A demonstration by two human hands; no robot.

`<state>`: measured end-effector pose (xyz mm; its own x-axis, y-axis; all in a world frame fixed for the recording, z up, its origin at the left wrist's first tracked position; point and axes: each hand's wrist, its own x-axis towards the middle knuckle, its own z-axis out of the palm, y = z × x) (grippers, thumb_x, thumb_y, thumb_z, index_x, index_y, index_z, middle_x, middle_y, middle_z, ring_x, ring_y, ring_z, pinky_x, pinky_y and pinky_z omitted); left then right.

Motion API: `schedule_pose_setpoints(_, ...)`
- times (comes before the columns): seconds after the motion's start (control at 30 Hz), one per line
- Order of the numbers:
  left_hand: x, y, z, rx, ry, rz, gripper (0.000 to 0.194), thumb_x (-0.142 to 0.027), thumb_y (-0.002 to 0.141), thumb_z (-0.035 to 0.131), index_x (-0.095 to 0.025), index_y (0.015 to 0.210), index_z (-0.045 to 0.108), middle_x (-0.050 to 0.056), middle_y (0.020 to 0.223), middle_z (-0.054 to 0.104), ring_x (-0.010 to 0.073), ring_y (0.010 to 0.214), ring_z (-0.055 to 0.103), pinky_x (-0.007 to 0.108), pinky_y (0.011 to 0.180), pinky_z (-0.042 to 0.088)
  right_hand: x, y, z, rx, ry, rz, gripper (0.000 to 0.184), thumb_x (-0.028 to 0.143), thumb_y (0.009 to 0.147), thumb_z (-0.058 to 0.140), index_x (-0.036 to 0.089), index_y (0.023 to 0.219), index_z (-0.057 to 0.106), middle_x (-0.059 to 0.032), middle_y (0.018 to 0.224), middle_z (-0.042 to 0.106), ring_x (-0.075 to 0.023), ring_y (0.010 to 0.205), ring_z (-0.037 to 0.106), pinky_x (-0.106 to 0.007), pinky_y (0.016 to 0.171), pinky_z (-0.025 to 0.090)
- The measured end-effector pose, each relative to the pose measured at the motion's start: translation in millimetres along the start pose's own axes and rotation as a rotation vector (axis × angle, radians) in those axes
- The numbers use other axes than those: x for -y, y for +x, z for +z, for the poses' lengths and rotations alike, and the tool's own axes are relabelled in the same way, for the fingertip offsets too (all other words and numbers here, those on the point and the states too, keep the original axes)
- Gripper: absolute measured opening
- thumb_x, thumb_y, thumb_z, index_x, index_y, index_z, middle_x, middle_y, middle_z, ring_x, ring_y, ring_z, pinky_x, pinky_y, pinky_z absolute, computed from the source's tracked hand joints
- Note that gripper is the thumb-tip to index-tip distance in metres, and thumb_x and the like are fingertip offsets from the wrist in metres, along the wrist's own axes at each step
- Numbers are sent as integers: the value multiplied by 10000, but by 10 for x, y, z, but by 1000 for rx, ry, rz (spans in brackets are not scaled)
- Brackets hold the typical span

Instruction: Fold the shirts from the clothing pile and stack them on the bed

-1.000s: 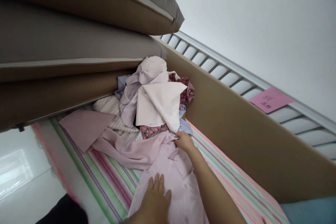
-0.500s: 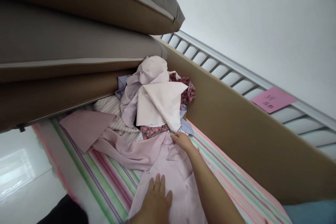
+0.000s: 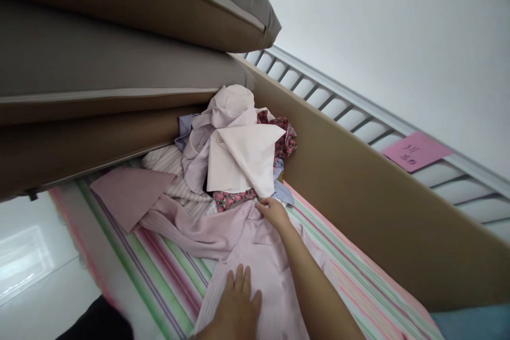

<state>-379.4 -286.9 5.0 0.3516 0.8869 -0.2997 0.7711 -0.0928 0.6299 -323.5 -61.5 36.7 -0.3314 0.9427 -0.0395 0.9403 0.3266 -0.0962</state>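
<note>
A pale pink shirt (image 3: 266,271) lies spread on a striped cloth (image 3: 175,271), one sleeve stretched out to the left and its cuff end folded over. My left hand (image 3: 237,297) rests flat on the shirt's lower body, fingers apart. Near the collar, my right hand (image 3: 274,213) pinches the shirt's fabric between thumb and fingers. Just beyond it sits a heap of clothes, with a folded cream garment (image 3: 243,159) on its front. A red floral fabric (image 3: 235,199) shows beneath that, and a striped garment (image 3: 191,191) lies to the left.
Stacked grey-brown cushions (image 3: 119,64) overhang the upper left. Along the right runs a tan board (image 3: 358,186), with a white slatted rail (image 3: 346,117) behind it bearing a pink note (image 3: 416,151). White tiled floor (image 3: 32,255) shows at the lower left.
My right hand has shifted slightly to the left with the pinched shirt fabric. My left hand stays in place on the shirt.
</note>
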Motion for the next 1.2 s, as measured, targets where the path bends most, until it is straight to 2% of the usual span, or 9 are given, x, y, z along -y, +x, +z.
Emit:
schedule_pose_setpoints(0.13, -7, -5, -20, 1, -8, -6, 659, -404, 814, 593, -142, 1388, 405, 234, 1492, 131, 387, 1376, 66, 574, 1110, 136, 27, 10, 99, -26, -12, 6, 145, 305, 665, 653, 222, 778, 687, -51, 948, 648, -210, 943, 552, -280, 731, 367)
schedule_pose_setpoints(0.33, -3, 1, -27, 14, -37, -3, 636, -397, 833, 565, -127, 1387, 408, 247, 1490, 126, 397, 1374, 59, 575, 1111, 123, 16, 29, 104, -103, 13, 4, 104, 294, 725, 607, 203, 696, 647, -41, 842, 660, -195, 886, 574, -277, 724, 387)
schedule_pose_setpoints(0.43, 28, 32, 46, -7, -48, 7, 602, -398, 857, 517, -124, 1383, 415, 242, 1494, 125, 399, 1374, 53, 586, 1108, 113, 38, 11, 61, -174, 15, -34, 103, 289, 755, 594, 210, 765, 658, -70, 1070, 649, -228, 1075, 531, -334, 889, 364)
schedule_pose_setpoints(0.53, 56, 54, 104, -39, -64, 21, 553, -391, 890, 439, -131, 1378, 427, 227, 1499, 139, 392, 1376, 58, 596, 1105, 109, 75, -2, 110, -234, 16, -95, 142, 298, 807, 556, 216, 844, 667, -86, 1317, 529, -256, 1279, 381, -406, 1035, 252)
schedule_pose_setpoints(0.63, 56, 45, 79, -42, -80, 32, 562, -413, 891, 428, -139, 1382, 420, 214, 1502, 149, 380, 1381, 61, 588, 1108, 105, 78, 20, 278, -318, 15, -175, 170, 268, 840, 521, 206, 893, 670, -103, 1350, 502, -267, 1319, 334, -459, 1067, 216)
schedule_pose_setpoints(0.77, 45, 51, 62, -17, -53, 16, 667, -449, 811, 555, -164, 1393, 400, 208, 1504, 136, 383, 1382, 57, 586, 1106, 94, 46, 60, 508, -410, 8, -227, 188, 251, 856, 507, 195, 934, 669, -127, 1366, 482, -276, 1309, 354, -505, 1067, 228)
schedule_pose_setpoints(0.9, 96, 167, 270, -117, 12, 19, 706, -468, 747, 602, -193, 1374, 432, 209, 1500, 166, 406, 1377, 100, 630, 1076, 124, -4, -5, 497, -511, 91, -238, 310, 336, 890, 460, 192, 1124, 604, -142, 1419, 419, -262, 1342, 312, -503, 1071, 253)
schedule_pose_setpoints(1.03, 165, 267, 492, -218, 64, 27, 698, -481, 721, 606, -223, 1353, 464, 201, 1497, 202, 412, 1373, 132, 646, 1063, 131, -365, -346, 363, -662, 236, -191, 418, 370, 931, 321, 175, 1240, 524, -134, 1433, 402, -216, 1348, 310, -476, 1085, 267)
schedule_pose_setpoints(1.2, 190, 248, 502, -219, 76, 31, 683, -455, 729, 589, -236, 1361, 451, 186, 1503, 202, 397, 1378, 134, 632, 1072, 132, -1408, -1010, 456, -599, 302, 85, 497, 363, 911, 264, 97, 1219, 550, -160, 1367, 479, -223, 1294, 401, -438, 1090, 296)
